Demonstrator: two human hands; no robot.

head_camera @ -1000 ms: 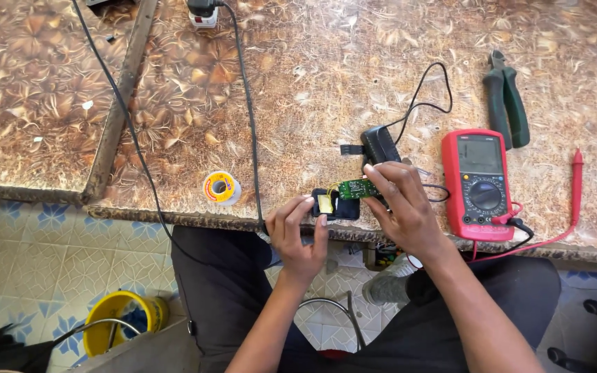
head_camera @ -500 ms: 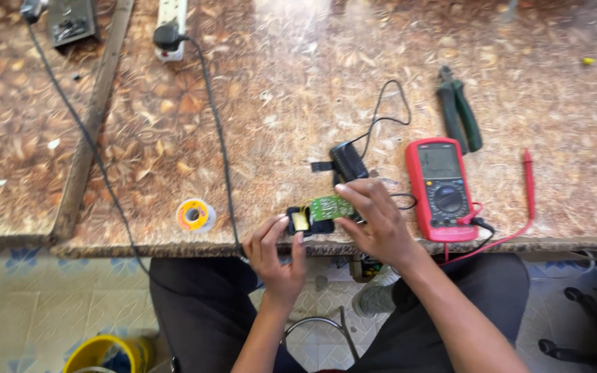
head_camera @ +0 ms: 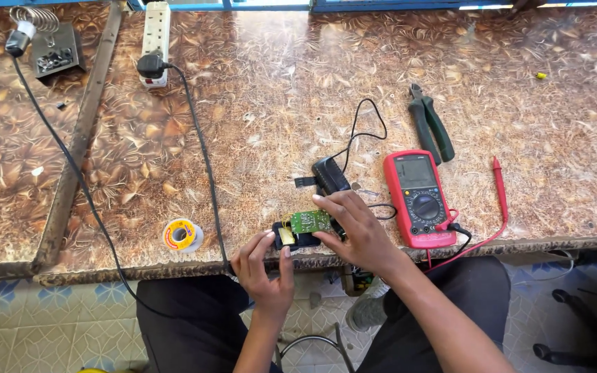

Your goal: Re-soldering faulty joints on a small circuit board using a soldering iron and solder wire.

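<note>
At lower centre, your left hand (head_camera: 265, 266) pinched the black adapter shell (head_camera: 297, 238) at the bench edge (head_camera: 139, 266). Your right hand (head_camera: 355, 231) gripped the green circuit board (head_camera: 310, 221), apparently lifting it. Tugging harder could snap its wires or knock the red multimeter (head_camera: 417, 199) off.

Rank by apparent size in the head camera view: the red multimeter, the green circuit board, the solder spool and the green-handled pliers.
1. Red multimeter
2. Green-handled pliers, about as long but much slimmer
3. Solder spool and green circuit board look alike; the board is partly hidden by the right hand.
</note>
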